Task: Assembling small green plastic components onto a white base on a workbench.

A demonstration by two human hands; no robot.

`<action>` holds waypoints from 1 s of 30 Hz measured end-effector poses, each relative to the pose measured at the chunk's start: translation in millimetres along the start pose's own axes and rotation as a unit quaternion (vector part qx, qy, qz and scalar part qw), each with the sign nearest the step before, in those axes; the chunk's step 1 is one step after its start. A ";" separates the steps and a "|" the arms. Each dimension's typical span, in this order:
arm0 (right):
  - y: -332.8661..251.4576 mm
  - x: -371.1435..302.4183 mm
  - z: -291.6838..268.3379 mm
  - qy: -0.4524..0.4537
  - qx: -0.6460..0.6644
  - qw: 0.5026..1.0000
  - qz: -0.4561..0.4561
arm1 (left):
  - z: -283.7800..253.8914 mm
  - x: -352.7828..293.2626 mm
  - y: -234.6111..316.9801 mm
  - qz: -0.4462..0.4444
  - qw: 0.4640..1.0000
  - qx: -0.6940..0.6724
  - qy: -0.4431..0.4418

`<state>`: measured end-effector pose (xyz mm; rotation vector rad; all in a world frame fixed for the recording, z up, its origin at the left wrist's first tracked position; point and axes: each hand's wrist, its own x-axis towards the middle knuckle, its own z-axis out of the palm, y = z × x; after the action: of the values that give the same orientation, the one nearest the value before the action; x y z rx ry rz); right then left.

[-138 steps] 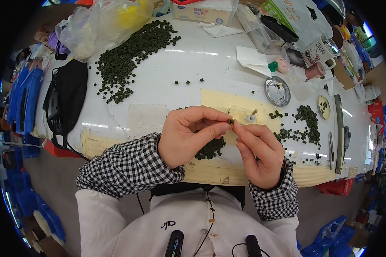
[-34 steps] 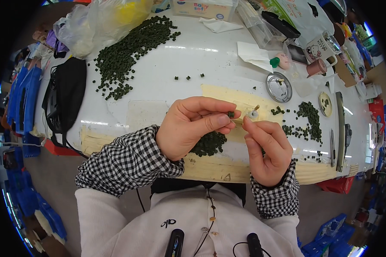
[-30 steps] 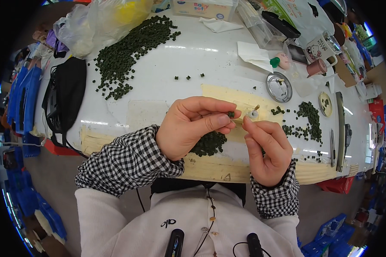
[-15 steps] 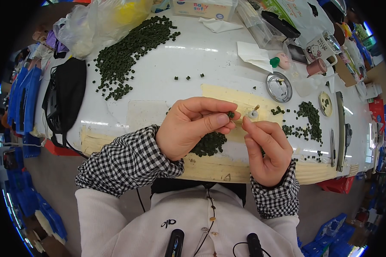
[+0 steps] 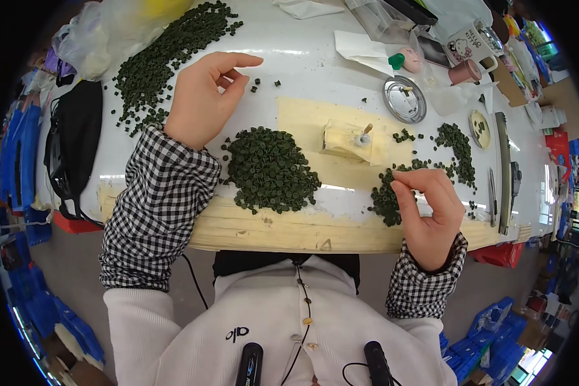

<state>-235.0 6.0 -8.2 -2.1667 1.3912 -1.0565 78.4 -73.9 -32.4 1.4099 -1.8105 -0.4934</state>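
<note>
My left hand (image 5: pixel 202 100) is raised over the table beside the far-left heap of small dark green spool-shaped parts (image 5: pixel 148 67). Its thumb and index finger are apart, and I see nothing between them. Two loose green parts lie just right of its fingertips. My right hand (image 5: pixel 434 209) is at the right edge of a small pile of green parts (image 5: pixel 384 204). Thumb and index tips are close together there; whether a part is between them is too small to tell. Between the hands stands a tape-covered block (image 5: pixel 344 143) with a small upright brownish pin (image 5: pixel 367 129).
A large heap of green parts (image 5: pixel 270 170) lies near the front edge, more (image 5: pixel 458 151) at the right. Around them are a round metal lid (image 5: pixel 392 106), a yellowish dish (image 5: pixel 478 119), tweezers (image 5: pixel 493 196), a mug (image 5: pixel 473 48), a black bag (image 5: pixel 77 138) and white paper (image 5: pixel 365 55).
My hands have parted from over the block. The left moved up and left, its fingers spreading from the green part it held; the right moved down and right to the small pile.
</note>
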 end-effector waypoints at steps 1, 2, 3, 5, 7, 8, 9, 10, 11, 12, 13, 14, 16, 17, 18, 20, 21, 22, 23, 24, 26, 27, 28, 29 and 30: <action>-0.6 -1.3 1.0 -0.019 -0.030 0.999 -0.018 | -0.7 -1.1 3.3 0.011 1.000 0.003 0.008; 0.4 -3.8 2.7 -0.029 -0.049 0.998 -0.023 | -0.7 -0.5 7.1 0.024 1.000 0.005 0.015; 2.5 -6.9 5.3 -0.039 -0.067 0.997 -0.028 | -1.0 -2.1 15.2 0.031 0.999 0.016 0.004; 3.8 -9.8 11.3 -0.052 -0.101 0.993 -0.034 | 3.2 -13.2 36.5 0.063 0.997 0.010 -0.039; 3.9 -9.8 13.5 -0.053 -0.128 0.990 -0.040 | 9.6 -24.8 59.1 0.099 0.991 -0.009 -0.094; 4.1 -10.3 13.5 -0.055 -0.141 0.988 -0.043 | 13.4 -31.9 70.1 0.114 0.985 -0.024 -0.129; 4.4 -8.9 15.8 -0.050 -0.137 0.988 -0.047 | 16.9 -40.2 76.3 0.132 0.981 0.008 -0.143; 3.2 -8.1 16.5 -0.052 -0.142 0.987 -0.052 | 22.3 -47.5 80.0 0.137 0.979 0.024 -0.149; 2.5 -6.9 17.3 -0.053 -0.146 0.986 -0.057 | 27.2 -51.5 82.9 0.151 0.975 0.051 -0.153; 1.8 -6.6 17.7 -0.054 -0.151 0.985 -0.062 | 31.3 -54.4 85.0 0.164 0.971 0.077 -0.157; 1.6 -7.4 18.1 -0.055 -0.157 0.984 -0.065 | 34.7 -56.4 86.2 0.169 0.968 0.089 -0.162; 1.7 -8.0 18.3 -0.055 -0.163 0.983 -0.068 | 37.6 -57.7 87.1 0.175 0.965 0.101 -0.167; 2.2 -8.9 19.3 -0.051 -0.169 0.982 -0.072 | 41.6 -60.3 86.9 0.183 0.959 0.129 -0.176; 2.0 -8.8 20.2 -0.045 -0.167 0.982 -0.074 | 42.3 -60.8 85.9 0.187 0.955 0.145 -0.181; 1.8 -8.8 21.0 -0.039 -0.166 0.983 -0.076 | 42.7 -60.9 85.1 0.190 0.950 0.161 -0.186; 0.1 -13.0 20.9 -0.028 -0.113 0.992 -0.048 | 43.1 -59.9 83.5 0.192 0.952 0.167 -0.173; -1.2 -15.3 21.0 -0.023 -0.086 0.995 -0.034 | 43.1 -60.0 82.7 0.192 0.952 0.170 -0.167; -3.5 -16.3 22.1 -0.014 -0.058 0.998 -0.026 | 43.3 -60.9 81.9 0.191 0.952 0.175 -0.163; -5.6 -16.7 23.4 -0.004 -0.032 0.999 -0.018 | 44.7 -61.2 80.8 0.191 0.952 0.179 -0.159; -7.0 -16.8 23.9 0.006 -0.005 1.000 -0.010 | 45.1 -61.1 80.0 0.191 0.952 0.183 -0.154; -9.3 -15.7 19.9 -0.007 0.016 1.000 0.001 | 42.8 -61.0 80.7 0.191 0.958 0.164 -0.136; -10.0 -15.5 18.1 -0.013 0.026 1.000 0.007 | 40.8 -61.1 81.8 0.191 0.961 0.153 -0.128; -9.0 -16.8 18.6 -0.026 0.093 0.995 0.040 | 37.3 -61.3 82.9 0.156 0.973 0.109 -0.130; -6.2 -19.6 18.8 -0.036 0.156 0.984 0.074 | 34.2 -60.7 84.6 0.123 0.982 0.062 -0.133; -4.2 -21.4 18.0 -0.045 0.218 0.969 0.108 | 30.7 -59.6 87.7 0.089 0.987 0.014 -0.136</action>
<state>-223.9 25.2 -25.9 -1.6859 1.1866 -1.0492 4.1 4.6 -9.9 1.2289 -2.1470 -0.5927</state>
